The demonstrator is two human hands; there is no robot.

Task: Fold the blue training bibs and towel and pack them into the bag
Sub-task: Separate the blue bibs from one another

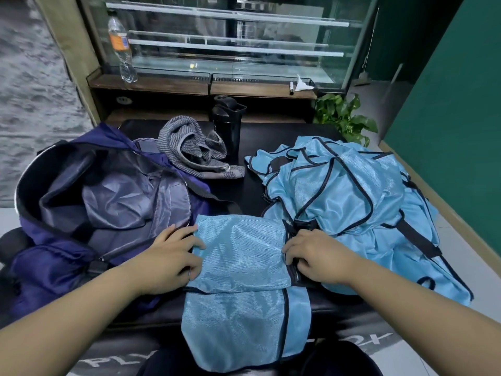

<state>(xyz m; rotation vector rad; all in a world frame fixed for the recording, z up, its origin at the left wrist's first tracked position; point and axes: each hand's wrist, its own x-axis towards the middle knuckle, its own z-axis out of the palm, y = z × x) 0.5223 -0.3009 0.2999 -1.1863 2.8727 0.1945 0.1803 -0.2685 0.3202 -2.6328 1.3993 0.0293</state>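
- The bib being folded (pixel 238 256) lies on the dark table (pixel 252 185) straight in front of the person, its lower half hanging over the near edge; every place below is given from this bib.
- Its upper part is doubled over into a flat panel, which looks like a fold half made: holding both side edges keeps the slippery mesh from sliding open.
- The left hand (pixel 173 256) sits at the bib's left edge, palm down, fingers curled over the fold with the thumb tucked against the cloth, pinching that edge.
- The right hand (pixel 317 256) sits at the bib's right edge, on the dark trim, fingers bent and gripping the binding; how much cloth lies under the palm I cannot tell.
- Both forearms reach in from the near corners and converge on the bib, wrists low, close to the table.
- Left of the bib, touching the left hand's side, the bag (pixel 103 202) lies open with its grey lining showing, mouth turned up, likely so folded pieces can drop straight in.
- Right of the bib and behind it, the heap of unfolded bibs (pixel 357 196) is piled loosely, its edge just beside the right hand, handy for the next pick.
- Beyond the bib, the grey striped towel (pixel 195 150) lies crumpled against the bag's far side, not yet folded.
- A black bottle (pixel 227 126) stands just behind the towel.
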